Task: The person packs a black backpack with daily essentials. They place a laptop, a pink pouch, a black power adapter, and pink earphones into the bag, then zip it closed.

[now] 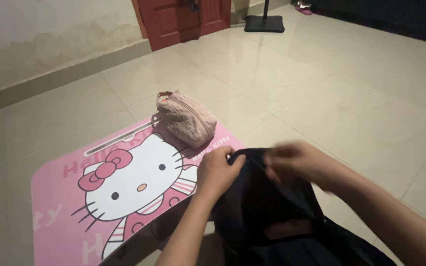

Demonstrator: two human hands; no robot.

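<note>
A black bag [267,207] stands open at the near right edge of a low pink table [55,197] printed with a white cartoon cat. My left hand [218,172] grips the bag's top rim on its left side. Blurred by motion, my right hand [297,162] holds the rim on the right side, so the opening is spread between both hands. A small pink quilted pouch [186,118] with a zip lies on the table's far corner, a short way beyond my left hand.
Pale floor tiles [321,83] surround the table. A red door [183,19] stands at the back, with a black stand base [265,23] next to it. A light wall [50,34] runs along the left.
</note>
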